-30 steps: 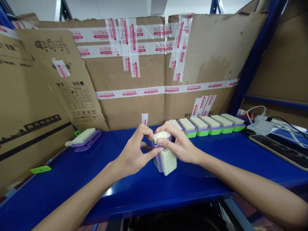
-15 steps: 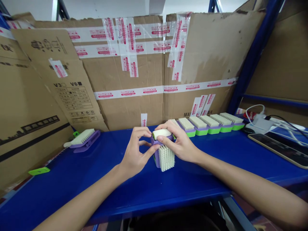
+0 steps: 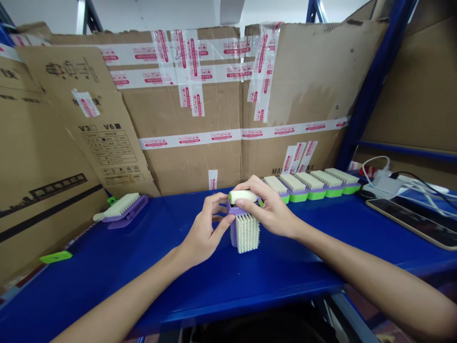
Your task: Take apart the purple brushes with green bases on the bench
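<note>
In the head view, I see a person at a blue desk [image 3: 285,267] with both hands on one purple brush [image 3: 247,234]; it is held up on end near the middle, its pale bristles turned towards the person and a cream piece [image 3: 244,196] lying crosswise at its top; whether its lower end touches the desk I can't tell from here. The left hand [image 3: 204,233] is closed on the purple brush from the side, thumb against the front just under the top and fingertips at the upper corner; the right hand [image 3: 272,210] is clamped over the cream piece, thumb across its front and the fingers curled over and behind.

Just beyond the right hand runs a row of brushes [image 3: 310,186], bristles up, with purple and green bodies; past them sit a tangle of cables [image 3: 424,188], a white adapter [image 3: 382,181] and a dark phone [image 3: 414,223] lying flat. Over on the left, well apart from the hands, another brush [image 3: 123,208] rests bristles up by the cardboard, a purple part beneath it; nearer the person lies a bright green piece [image 3: 56,257]; tall cardboard panels [image 3: 189,162], strapped with red-and-white tape [image 3: 189,139], wall in the back.
</note>
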{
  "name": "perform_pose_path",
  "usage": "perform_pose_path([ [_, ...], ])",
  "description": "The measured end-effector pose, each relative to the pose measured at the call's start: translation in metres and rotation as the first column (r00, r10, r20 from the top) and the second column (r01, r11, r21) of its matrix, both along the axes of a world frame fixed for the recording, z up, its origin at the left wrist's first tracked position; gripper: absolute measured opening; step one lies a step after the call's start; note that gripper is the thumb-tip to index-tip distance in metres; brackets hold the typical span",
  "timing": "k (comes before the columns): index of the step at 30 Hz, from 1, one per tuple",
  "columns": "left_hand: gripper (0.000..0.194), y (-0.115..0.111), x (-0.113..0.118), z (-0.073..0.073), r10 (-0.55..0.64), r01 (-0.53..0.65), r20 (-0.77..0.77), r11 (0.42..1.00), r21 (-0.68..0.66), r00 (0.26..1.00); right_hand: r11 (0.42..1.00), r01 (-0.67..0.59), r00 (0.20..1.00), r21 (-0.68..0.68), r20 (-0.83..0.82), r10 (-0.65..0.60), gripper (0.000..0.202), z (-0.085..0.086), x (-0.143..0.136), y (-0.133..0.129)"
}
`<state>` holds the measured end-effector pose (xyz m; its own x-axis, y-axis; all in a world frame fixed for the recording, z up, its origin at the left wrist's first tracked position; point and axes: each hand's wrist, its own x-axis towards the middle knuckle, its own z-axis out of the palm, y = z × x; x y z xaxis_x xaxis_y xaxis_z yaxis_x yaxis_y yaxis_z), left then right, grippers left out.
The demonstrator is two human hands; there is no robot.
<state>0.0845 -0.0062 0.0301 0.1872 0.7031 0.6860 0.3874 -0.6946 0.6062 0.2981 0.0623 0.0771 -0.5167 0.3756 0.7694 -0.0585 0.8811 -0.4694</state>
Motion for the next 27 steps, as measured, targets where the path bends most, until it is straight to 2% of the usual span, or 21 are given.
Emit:
perform_pose_path([
  [7,0.039,-0.001,-0.001,-0.001,0.022,-0.021,-0.046,0.999,0.024,0.999,0.988,-0.038,0.988,-0.149,-0.154,0.014,0.018,0.001,0.001,0.001],
  [13,0.047,0.001,-0.006,-0.002,0.06,-0.052,-0.118,0.996,0.071,0.991,0.992,0.004,0.978,-0.127,-0.208,-0.031,0.021,-0.006,-0.002,0.007],
  [20,0.04,0.002,-0.011,0.004,0.071,-0.042,-0.209,0.989,0.139,0.975,0.99,0.049,0.979,-0.132,-0.19,-0.073,0.033,-0.013,-0.006,0.002],
  [27,0.034,0.004,-0.015,0.004,0.104,-0.063,-0.218,0.98,0.189,0.97,0.986,0.1,0.956,-0.137,-0.263,-0.134,0.037,-0.017,-0.006,0.006],
])
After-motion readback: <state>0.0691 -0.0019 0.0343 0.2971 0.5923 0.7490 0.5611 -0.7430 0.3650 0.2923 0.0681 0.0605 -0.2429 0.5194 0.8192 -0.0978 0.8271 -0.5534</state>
